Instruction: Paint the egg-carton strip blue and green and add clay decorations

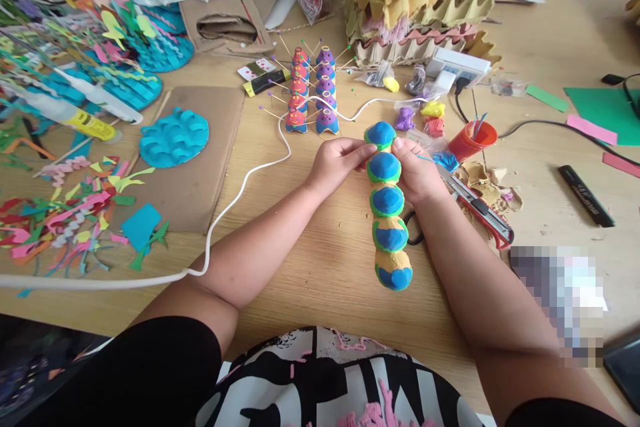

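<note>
A strip of several egg-carton cups, blue on top with green rims and yellowish gaps, hangs lengthwise toward my body over the wooden table. At its far end my left hand pinches the left side near the first and second cups. My right hand grips the same end from the right, its thumb beside the first cup. Beyond my hands stand a red caterpillar-like carton strip and a purple one, both with pins sticking out at the sides.
A white cable crosses the table at left, near coloured paper scraps and a blue disc. At right lie a box cutter, red cup and black marker. Egg trays stack behind.
</note>
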`<state>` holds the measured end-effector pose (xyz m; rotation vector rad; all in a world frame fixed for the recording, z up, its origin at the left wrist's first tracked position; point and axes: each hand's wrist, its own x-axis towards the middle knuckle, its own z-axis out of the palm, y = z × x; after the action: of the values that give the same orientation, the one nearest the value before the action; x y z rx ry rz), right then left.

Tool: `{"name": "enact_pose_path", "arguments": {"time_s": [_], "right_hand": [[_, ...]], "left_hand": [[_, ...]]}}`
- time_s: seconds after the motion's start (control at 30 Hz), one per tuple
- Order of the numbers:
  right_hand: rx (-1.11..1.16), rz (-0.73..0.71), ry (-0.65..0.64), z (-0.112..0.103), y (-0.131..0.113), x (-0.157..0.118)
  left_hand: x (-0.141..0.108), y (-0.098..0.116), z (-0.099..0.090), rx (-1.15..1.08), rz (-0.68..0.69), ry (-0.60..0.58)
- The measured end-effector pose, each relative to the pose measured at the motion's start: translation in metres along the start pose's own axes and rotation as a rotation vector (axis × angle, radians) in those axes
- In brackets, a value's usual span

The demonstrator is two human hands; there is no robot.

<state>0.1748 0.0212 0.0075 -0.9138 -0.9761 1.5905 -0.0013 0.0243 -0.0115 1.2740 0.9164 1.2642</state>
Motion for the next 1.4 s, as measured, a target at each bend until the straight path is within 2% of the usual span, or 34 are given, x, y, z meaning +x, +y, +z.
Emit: {"name": "enact_pose_path", "arguments": {"time_s": [0.27, 0.5, 0.73, 0.93, 1.4], "right_hand": [[0.073, 0.017, -0.045, -0.002, 0.005, 0.001], [0.037, -0.012, -0.016, 0.001, 0.001, -0.001], [-0.025, -0.017, -0.009, 0.001, 0.003, -0.001], [-0.038, 0.022, 0.041, -0.004, 0.006, -0.002], [-0.023, -0.005, -0.026, -0.001, 0.004, -0.002]], "left_hand": [[-0.003, 0.005, -0.001, 0.116, 0.092, 0.025], [-0.001, 0.002, 0.001, -0.047, -0.013, 0.008], [0.000, -0.002, 0.000, -0.074, -0.038, 0.013], [-0.001, -0.006, 0.001, -0.246, -0.111, -0.045], [-0.002, 0.001, 0.003, -0.256, -0.182, -0.009]]}}
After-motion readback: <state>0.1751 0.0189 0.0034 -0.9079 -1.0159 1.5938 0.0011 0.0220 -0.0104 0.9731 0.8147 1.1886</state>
